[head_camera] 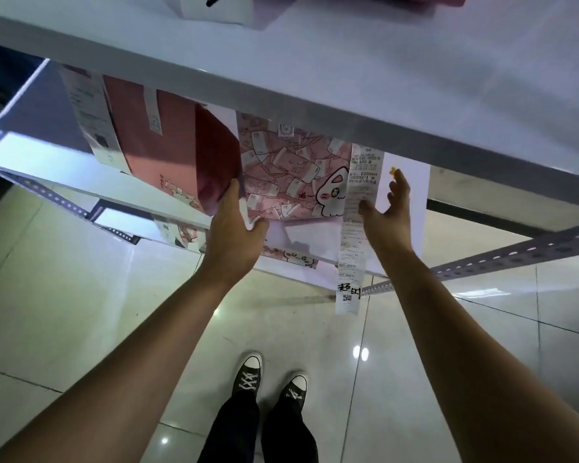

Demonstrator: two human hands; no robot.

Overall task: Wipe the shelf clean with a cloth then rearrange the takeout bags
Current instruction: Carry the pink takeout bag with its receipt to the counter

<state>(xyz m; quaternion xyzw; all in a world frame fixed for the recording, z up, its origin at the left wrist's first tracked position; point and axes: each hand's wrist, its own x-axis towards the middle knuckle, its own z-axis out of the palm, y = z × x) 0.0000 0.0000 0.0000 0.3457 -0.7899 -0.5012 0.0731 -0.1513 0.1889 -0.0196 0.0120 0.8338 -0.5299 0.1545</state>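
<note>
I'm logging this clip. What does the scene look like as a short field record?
patterned pink bag: on middle shelf, beside plain pink bag
left hand: grips patterned bag's lower left corner
right hand: open, fingers spread at bag's right side
receipt: hangs down bag's front past shelf edge
cloth: not seen

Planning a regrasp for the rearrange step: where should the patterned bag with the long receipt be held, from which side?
Probably by its two side edges near the bottom, coming from the open shelf front. The patterned bag stands upright under the upper shelf, so its top is blocked. The left hand already grips its lower left corner; the right hand is open by the right edge. Stay clear of the loose receipt.
</note>
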